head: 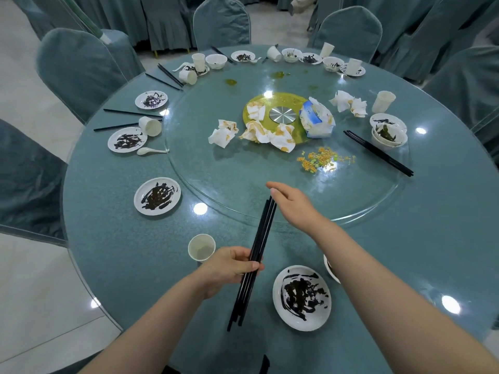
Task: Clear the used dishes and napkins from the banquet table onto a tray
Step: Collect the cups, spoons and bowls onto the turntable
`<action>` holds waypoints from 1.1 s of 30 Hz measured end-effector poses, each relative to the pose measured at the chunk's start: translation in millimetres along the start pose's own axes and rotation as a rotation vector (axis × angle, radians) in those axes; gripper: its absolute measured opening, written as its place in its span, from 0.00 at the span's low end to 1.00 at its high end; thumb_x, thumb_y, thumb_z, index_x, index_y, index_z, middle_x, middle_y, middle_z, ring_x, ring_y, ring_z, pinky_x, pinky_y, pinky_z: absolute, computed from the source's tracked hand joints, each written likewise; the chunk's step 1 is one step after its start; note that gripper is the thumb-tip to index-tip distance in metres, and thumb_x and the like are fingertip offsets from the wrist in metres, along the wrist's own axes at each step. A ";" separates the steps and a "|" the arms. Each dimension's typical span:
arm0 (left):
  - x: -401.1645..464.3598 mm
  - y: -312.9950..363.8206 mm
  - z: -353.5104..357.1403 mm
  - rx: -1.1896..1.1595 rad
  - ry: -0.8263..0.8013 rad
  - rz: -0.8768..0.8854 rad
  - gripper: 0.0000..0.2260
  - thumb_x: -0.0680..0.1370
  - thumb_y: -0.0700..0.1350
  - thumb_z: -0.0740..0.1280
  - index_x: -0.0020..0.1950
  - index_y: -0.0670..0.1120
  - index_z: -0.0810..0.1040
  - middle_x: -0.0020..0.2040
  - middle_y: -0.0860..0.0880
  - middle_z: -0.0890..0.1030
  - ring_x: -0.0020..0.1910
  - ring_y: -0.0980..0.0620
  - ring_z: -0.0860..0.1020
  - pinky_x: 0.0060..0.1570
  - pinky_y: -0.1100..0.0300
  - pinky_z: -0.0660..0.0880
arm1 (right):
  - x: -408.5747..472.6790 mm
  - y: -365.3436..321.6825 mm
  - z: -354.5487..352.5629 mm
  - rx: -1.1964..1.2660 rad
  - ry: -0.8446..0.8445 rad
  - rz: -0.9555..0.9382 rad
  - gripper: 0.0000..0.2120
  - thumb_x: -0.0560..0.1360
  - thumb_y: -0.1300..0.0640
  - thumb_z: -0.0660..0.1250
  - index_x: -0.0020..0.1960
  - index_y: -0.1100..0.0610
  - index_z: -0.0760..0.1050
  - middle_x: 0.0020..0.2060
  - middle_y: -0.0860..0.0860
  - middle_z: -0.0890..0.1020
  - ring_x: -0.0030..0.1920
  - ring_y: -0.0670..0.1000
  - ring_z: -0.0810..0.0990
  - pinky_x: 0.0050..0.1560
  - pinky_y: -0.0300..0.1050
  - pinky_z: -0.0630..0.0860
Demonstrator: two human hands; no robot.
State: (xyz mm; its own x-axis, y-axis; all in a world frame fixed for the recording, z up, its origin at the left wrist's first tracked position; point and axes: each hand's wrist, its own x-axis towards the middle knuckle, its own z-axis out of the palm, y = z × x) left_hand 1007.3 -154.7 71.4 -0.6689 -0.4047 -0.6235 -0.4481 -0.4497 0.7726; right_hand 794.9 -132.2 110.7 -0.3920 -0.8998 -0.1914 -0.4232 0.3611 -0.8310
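Round tabletop (108, 265) draped in teal, glass turntable (243, 171) at centre. Along the left rim, three sauce-smeared plates (157, 195), one tipped paper cup (150, 126), one white spoon (149, 151), two loose black chopsticks (129, 113). Near the front edge, one upright paper cup (201, 247), just beside the left hand (229, 265). Left hand curled round the lower part of a bundle of black chopsticks (256, 257), thumb across the top, forearm reaching in from the lower left. Right hand (293, 205) flat, fingers straight, touching the bundle's upper tips. Below it, one smeared plate (301, 297). On the turntable, about five stained crumpled napkins (255, 132), one tissue pack (316, 120), scattered food scraps (321, 159). Farther right, another chopstick bundle (378, 153), stacked bowls (388, 134), one cup (383, 101).
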 end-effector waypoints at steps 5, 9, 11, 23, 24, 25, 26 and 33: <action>-2.2 -4.1 -6.7 0.005 0.018 -0.006 0.07 0.76 0.40 0.71 0.53 0.44 0.82 0.50 0.45 0.85 0.46 0.55 0.82 0.49 0.60 0.79 | -4.0 4.8 8.8 -0.112 -0.049 -0.048 0.17 0.83 0.51 0.56 0.69 0.52 0.73 0.66 0.47 0.76 0.68 0.46 0.71 0.64 0.37 0.64; -4.2 -9.9 -9.3 -0.004 0.027 -0.028 0.08 0.76 0.39 0.71 0.55 0.43 0.81 0.49 0.47 0.86 0.48 0.55 0.83 0.43 0.65 0.77 | -6.7 4.4 19.9 -0.114 -0.050 -0.070 0.16 0.82 0.52 0.57 0.67 0.51 0.75 0.64 0.46 0.78 0.66 0.45 0.72 0.62 0.35 0.65; -3.7 -14.2 -11.0 -0.015 0.030 -0.031 0.08 0.76 0.39 0.71 0.54 0.42 0.82 0.49 0.46 0.85 0.51 0.52 0.83 0.47 0.61 0.79 | -7.3 2.8 24.7 -0.135 -0.049 -0.087 0.16 0.82 0.53 0.57 0.67 0.51 0.75 0.64 0.45 0.78 0.66 0.44 0.73 0.60 0.33 0.64; 6.7 -8.0 -18.5 -0.038 0.006 0.000 0.06 0.76 0.37 0.69 0.53 0.40 0.82 0.46 0.45 0.85 0.48 0.52 0.83 0.45 0.61 0.79 | -4.4 0.6 36.4 -0.098 0.027 -0.093 0.13 0.80 0.51 0.62 0.62 0.49 0.79 0.58 0.42 0.81 0.59 0.42 0.77 0.61 0.38 0.71; 8.1 -5.2 -19.0 -0.037 0.004 0.004 0.06 0.77 0.37 0.69 0.53 0.40 0.82 0.45 0.46 0.85 0.47 0.52 0.83 0.46 0.61 0.79 | -3.9 1.5 36.4 -0.077 0.040 -0.086 0.13 0.80 0.51 0.63 0.62 0.49 0.79 0.58 0.42 0.81 0.58 0.42 0.78 0.62 0.39 0.72; 9.5 -2.4 -19.6 -0.034 0.002 0.005 0.06 0.77 0.37 0.69 0.53 0.39 0.82 0.44 0.46 0.85 0.46 0.53 0.83 0.45 0.61 0.79 | -3.4 2.1 36.3 -0.056 0.050 -0.083 0.13 0.79 0.51 0.63 0.62 0.49 0.79 0.58 0.42 0.81 0.58 0.42 0.78 0.63 0.39 0.71; 11.2 -0.6 -20.5 -0.030 0.002 0.002 0.06 0.77 0.37 0.69 0.53 0.39 0.81 0.43 0.47 0.85 0.45 0.53 0.83 0.45 0.61 0.79 | -2.4 2.3 36.1 -0.039 0.053 -0.079 0.13 0.79 0.52 0.64 0.62 0.49 0.79 0.58 0.42 0.81 0.58 0.41 0.77 0.63 0.39 0.71; 24.0 24.0 -27.3 -0.043 0.028 0.043 0.06 0.77 0.37 0.69 0.52 0.40 0.81 0.45 0.45 0.85 0.44 0.53 0.82 0.41 0.64 0.79 | 18.7 -1.9 39.2 0.326 0.170 0.047 0.17 0.80 0.57 0.64 0.68 0.54 0.73 0.62 0.44 0.77 0.62 0.43 0.75 0.67 0.41 0.70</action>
State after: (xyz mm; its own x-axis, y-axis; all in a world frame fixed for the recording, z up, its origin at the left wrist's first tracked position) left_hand 996.7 -196.9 71.7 -0.6698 -0.4462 -0.5935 -0.3929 -0.4652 0.7932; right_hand 820.4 -159.3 88.2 -0.5468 -0.8204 -0.1669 -0.1295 0.2798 -0.9513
